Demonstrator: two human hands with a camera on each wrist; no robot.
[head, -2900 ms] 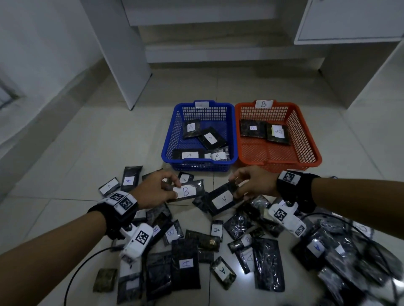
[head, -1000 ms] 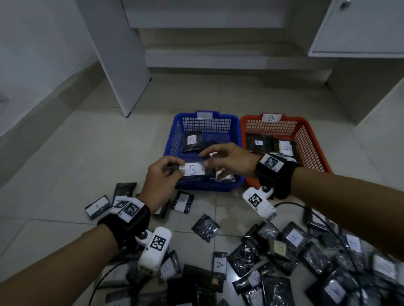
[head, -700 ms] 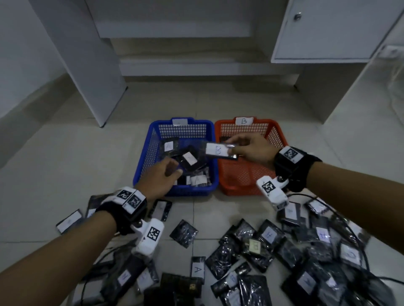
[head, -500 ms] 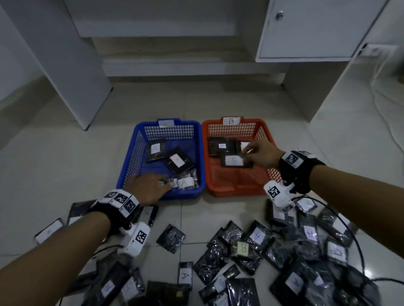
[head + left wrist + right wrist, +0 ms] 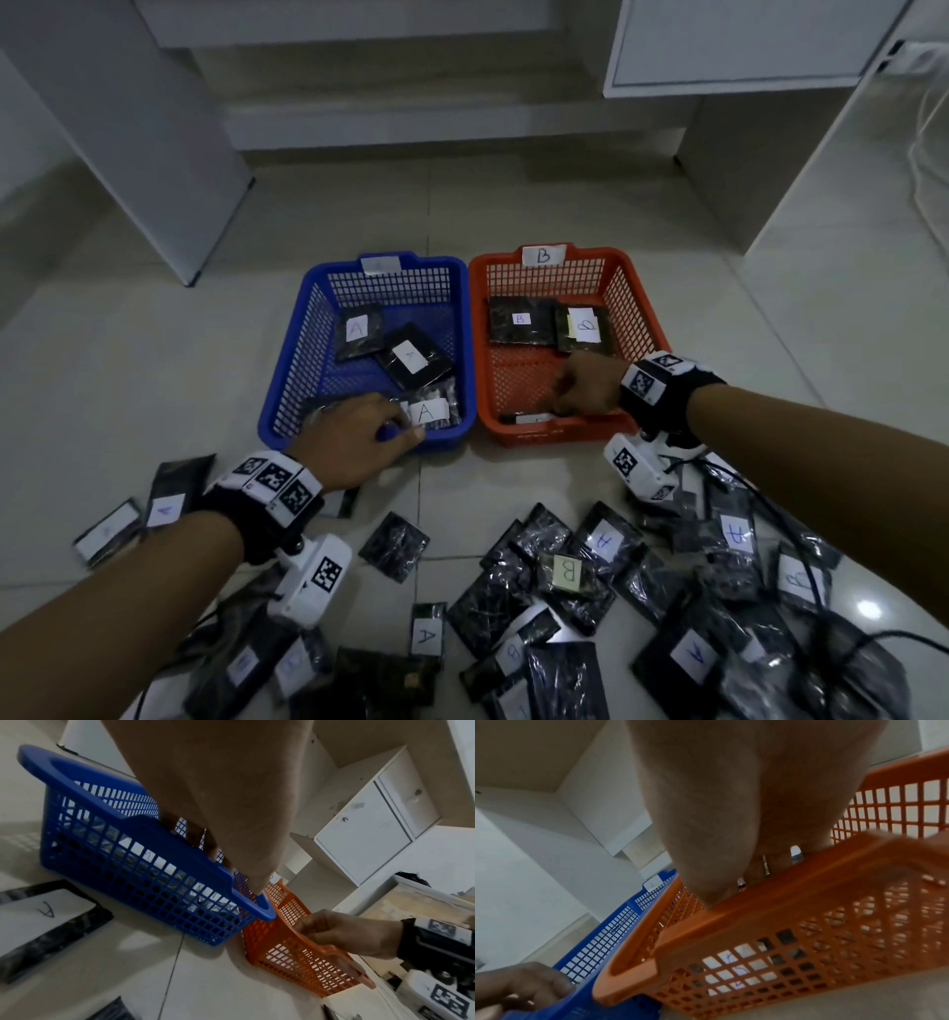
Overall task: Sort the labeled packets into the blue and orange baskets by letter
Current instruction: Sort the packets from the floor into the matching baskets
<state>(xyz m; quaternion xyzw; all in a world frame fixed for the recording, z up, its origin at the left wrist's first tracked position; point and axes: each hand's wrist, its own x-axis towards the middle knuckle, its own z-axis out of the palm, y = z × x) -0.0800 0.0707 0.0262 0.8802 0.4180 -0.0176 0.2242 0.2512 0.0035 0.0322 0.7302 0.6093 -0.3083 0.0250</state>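
The blue basket [image 5: 287,380] [image 5: 128,862] and the orange basket [image 5: 637,308] [image 5: 757,923] marked B stand side by side on the tiled floor. My left hand [image 5: 359,437] [image 5: 521,981] grips the blue basket's front rim, fingers curled over it. My right hand [image 5: 580,395] [image 5: 334,933] hovers loosely curled over the orange basket's front and holds nothing. A B packet [image 5: 529,419] [image 5: 734,969] lies on the orange floor just under it. Two more B packets [image 5: 521,321] lie at the back. Three A packets [image 5: 411,354] lie in the blue basket.
Several loose black labeled packets [image 5: 590,565] cover the floor in front of the baskets and to the right, with a few more at the left [image 5: 164,509]. A white panel [image 5: 154,154] stands back left and a cabinet [image 5: 744,46] back right. Cables [image 5: 801,555] trail over the right pile.
My right hand took the B packet from the left hand, carried it over the orange basket and let it go at the front. My left hand settled on the blue basket's rim.
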